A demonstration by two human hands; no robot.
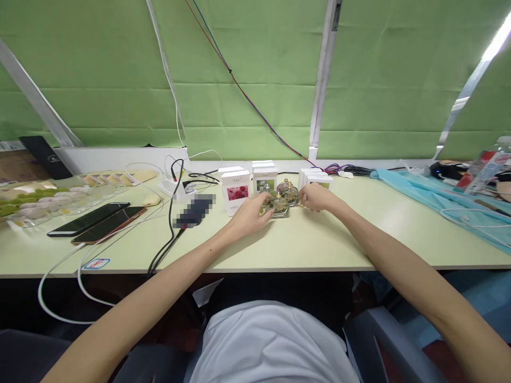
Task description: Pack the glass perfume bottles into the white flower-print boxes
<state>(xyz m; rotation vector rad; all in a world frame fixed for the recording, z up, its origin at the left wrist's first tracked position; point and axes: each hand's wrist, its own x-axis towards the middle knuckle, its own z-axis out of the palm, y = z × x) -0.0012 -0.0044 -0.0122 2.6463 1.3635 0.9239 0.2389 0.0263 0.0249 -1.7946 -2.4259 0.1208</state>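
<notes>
My left hand (251, 214) is at the left side of a clear ornate glass jar (280, 205), thumb and fingers apart around its edge. A second ornate jar (288, 191) stands just behind it, to the right. My right hand (317, 197) is bent with its fingertips pointing down beside that second jar, in front of some white boxes (312, 174); what the fingertips hold, if anything, is hidden. A white box with a red flower picture (236, 191) stands behind my left hand. More white boxes with a green picture (264, 173) stand behind the jars.
Two phones (90, 219) and a blurred dark device (194, 210) lie on the left among cables. An egg-tray-like clear pack (43, 205) sits at the far left. On the right are a blue sheet (423, 194) and a plastic bottle (489, 165). The table's front edge (279, 269) is near my body.
</notes>
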